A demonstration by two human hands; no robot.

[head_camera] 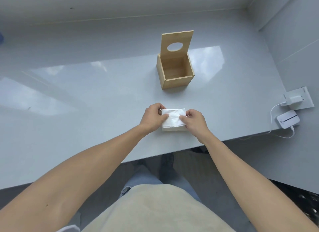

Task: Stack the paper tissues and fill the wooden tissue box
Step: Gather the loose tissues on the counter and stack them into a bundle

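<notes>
A white stack of paper tissues [173, 118] lies on the grey table [86, 97] near its front edge. My left hand [152, 117] grips the stack's left end, thumb on top. My right hand [194, 121] grips its right end the same way. Farther back stands the wooden tissue box [177, 79], nothing visible inside it. Its hinged lid [177, 42], with an oval hole, stands upright behind the opening. The box is well apart from both hands.
A white power adapter [293, 99] plugged into a socket block and a small white device [288, 119] with cables lie at the table's right edge. A wall runs behind and to the right. The table's front edge is close below the tissues.
</notes>
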